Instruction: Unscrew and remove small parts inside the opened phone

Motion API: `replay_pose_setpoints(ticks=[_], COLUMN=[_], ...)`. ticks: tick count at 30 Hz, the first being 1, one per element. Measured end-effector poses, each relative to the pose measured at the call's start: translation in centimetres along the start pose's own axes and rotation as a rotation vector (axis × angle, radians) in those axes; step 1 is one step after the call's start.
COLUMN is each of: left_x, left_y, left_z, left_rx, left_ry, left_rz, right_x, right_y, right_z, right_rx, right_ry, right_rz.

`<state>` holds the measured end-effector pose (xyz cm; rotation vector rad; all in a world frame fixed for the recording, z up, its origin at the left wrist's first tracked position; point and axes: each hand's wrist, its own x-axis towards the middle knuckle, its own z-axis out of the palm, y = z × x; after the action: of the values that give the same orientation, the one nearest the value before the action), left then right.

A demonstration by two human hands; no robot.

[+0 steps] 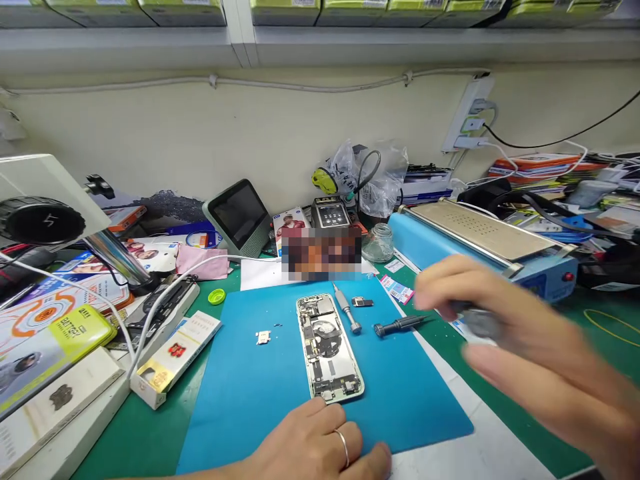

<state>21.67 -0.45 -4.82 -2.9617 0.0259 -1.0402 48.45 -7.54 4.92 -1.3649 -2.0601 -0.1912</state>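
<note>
An opened phone [333,347] lies on the blue mat [240,407], its inner parts exposed. My left hand [310,447], with a ring on one finger, rests palm down at the phone's bottom edge. Its fingers are curled and their tips are hidden. Blurred by motion, my right hand [530,347] is raised over the right side, thumb and fingers closed around a dark grey object [480,323] too smeared to name. A grey screwdriver [346,308] lies beside the phone, a dark screwdriver [400,325] farther right. Near them is a small dark phone part [363,302]; a small metal plate [263,337] sits left.
Boxes [175,360] and a metal stand [120,253] crowd the left. At the back are a tablet-like screen [243,217], a glass jar [380,241] and a blurred-out patch. A blue machine with a metal plate [485,227] stands back right, near my right hand.
</note>
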Motion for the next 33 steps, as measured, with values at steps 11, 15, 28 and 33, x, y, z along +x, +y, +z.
replay_pose_setpoints(ticks=[11,15,28,33], left_x=[-0.1,0.1,0.3,0.2], left_y=[0.1,0.2,0.4,0.3], left_z=[-0.1,-0.4,-0.7,-0.5], left_rx=[-0.025,-0.019,-0.002,-0.009], left_ry=[-0.054,-0.014,0.015,0.010], left_rz=[-0.016,-0.021,-0.028,-0.029], right_x=[2.7,2.4,2.1,1.9], right_y=[7.1,6.7,5.7,5.2], right_z=[7.1,7.0,6.5,6.6], right_rx=[-0.033,-0.030,0.028,-0.028], right_ry=[-0.118,-0.073,0.108,0.258], right_rz=[0.048,0.054,0.028,-0.041])
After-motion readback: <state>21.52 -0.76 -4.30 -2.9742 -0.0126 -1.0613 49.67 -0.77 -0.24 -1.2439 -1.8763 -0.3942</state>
